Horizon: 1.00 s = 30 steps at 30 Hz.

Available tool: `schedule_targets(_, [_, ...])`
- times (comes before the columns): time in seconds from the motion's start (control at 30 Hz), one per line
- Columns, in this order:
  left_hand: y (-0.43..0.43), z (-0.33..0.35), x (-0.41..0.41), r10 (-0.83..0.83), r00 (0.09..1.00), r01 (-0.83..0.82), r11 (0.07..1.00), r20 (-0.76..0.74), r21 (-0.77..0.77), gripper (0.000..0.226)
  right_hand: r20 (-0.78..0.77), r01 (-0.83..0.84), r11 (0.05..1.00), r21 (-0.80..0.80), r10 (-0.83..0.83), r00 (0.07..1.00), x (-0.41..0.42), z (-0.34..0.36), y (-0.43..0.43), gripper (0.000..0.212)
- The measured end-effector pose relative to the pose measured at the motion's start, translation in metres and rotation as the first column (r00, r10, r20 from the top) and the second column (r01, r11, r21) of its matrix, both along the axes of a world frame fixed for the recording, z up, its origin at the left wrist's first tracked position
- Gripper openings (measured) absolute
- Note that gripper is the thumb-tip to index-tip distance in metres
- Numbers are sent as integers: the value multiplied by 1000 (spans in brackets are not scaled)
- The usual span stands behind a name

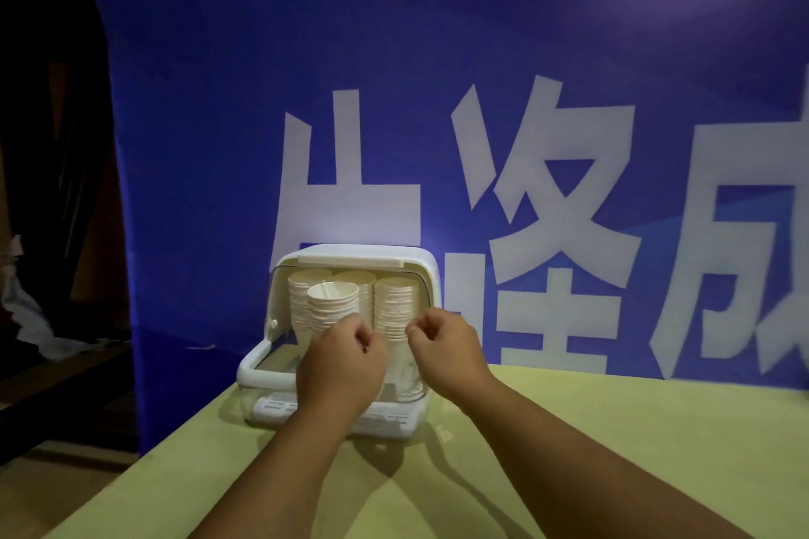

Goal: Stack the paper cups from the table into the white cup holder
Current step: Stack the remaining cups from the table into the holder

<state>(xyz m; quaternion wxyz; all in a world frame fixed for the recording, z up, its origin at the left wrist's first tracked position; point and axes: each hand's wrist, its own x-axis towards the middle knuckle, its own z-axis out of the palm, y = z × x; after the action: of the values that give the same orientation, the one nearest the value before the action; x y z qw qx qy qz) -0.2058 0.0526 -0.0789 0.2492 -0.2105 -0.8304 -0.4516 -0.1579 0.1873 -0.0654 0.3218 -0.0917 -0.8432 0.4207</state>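
Four stacks of paper cups [332, 304] stand inside the white cup holder [350, 253], which sits at the far left corner of your yellow-green table [613, 442], close against the blue banner [437, 57] with its large white characters. Three of the stacks stand in a row at the back, and the fourth, shorter one stands in front of them toward the left, its top cup showing an open mouth. The holder's front is open, and its white rim curves round low on the left side. Your left hand [339, 368] is curled into a loose fist in front of the front stack, fingertips folded toward the palm, and nothing shows in its grasp. Your right hand [446, 348] is curled the same way just in front of the right-hand stack, thumb and forefinger pinched close, with no cup visible between them. The two hands are near each other but apart, both forearms reaching in over the table. To the left, beyond the banner's edge, the room is dark.
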Motion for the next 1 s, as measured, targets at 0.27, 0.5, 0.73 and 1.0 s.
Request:
schedule_targets(0.27, [67,2,62,-125,990,135,968,64,-213,25,50,195,977,91,-200,979,82,-8,82,11])
schedule_targets(0.5, [153,-4,120,-229,969,246,920,89,-307,21,115,368,913,177,-391,913,183,-17,182,11])
schedule_targets(0.73, [259,-15,179,-324,941,335,865,96,-374,19,192,497,849,180,-525,829,273,-38,287,6])
schedule_targets(1.0, [388,-36,226,-466,850,520,812,244,-263,14,279,645,741,188,-670,688,328,-67,408,6])
